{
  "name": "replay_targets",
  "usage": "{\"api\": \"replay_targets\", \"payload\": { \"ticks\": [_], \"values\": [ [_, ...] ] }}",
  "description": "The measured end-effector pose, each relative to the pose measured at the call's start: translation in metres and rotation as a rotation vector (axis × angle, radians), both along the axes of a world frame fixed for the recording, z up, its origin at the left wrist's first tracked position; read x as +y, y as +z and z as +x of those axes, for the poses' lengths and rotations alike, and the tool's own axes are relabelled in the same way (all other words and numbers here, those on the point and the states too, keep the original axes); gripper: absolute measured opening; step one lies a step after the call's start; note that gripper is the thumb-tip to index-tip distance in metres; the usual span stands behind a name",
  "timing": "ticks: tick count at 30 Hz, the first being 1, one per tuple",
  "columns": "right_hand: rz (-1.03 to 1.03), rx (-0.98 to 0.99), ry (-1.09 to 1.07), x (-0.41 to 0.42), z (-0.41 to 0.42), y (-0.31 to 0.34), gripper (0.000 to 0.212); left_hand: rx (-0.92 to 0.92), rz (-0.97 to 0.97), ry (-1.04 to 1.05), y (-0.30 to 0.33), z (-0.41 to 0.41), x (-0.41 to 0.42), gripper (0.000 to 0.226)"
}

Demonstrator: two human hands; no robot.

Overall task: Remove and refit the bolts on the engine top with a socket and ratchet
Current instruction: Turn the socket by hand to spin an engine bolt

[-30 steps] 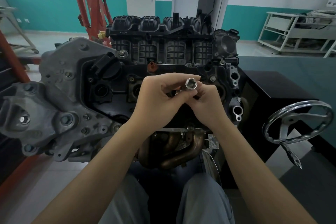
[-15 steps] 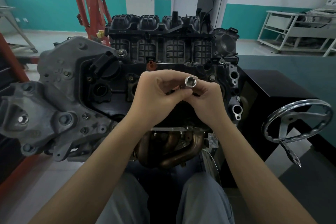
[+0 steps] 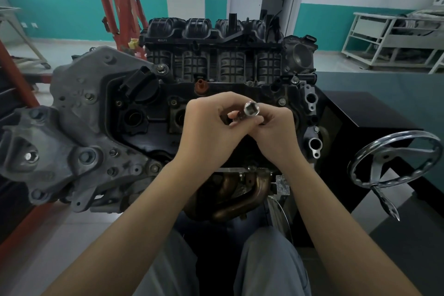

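Both hands meet above the middle of the engine [image 3: 149, 113] top. The right hand [image 3: 276, 132] pinches the socket [image 3: 251, 108], its open end facing up, while the left hand [image 3: 206, 127] curls its fingers against the tool just beside it.

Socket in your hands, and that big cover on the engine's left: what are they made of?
Socket: bright mirror shine, so likely chrome-plated steel. Cover: dull grey, rough grainy surface with molded ribs, apparently bare cast aluminium. Left hand and right hand grip the socket.
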State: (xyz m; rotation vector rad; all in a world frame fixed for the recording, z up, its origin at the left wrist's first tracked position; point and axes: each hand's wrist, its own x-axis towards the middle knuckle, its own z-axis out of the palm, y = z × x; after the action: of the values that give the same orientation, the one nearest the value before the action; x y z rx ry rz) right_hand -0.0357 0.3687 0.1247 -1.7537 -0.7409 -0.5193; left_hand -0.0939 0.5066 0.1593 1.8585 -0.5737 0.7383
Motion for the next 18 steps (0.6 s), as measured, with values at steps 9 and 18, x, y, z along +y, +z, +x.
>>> {"api": "replay_targets", "payload": {
  "ticks": [9,18],
  "values": [
    [-0.035,-0.020,-0.014,0.0011,-0.0040,0.0007,0.026,0.078,-0.055,-0.199,-0.0001,0.0014,0.0040,0.033],
    [-0.075,-0.032,0.014,0.0011,-0.0051,0.0016,0.024,0.002,-0.043,0.018,-0.0043,0.0012,0.0015,0.021]
  ]
}}
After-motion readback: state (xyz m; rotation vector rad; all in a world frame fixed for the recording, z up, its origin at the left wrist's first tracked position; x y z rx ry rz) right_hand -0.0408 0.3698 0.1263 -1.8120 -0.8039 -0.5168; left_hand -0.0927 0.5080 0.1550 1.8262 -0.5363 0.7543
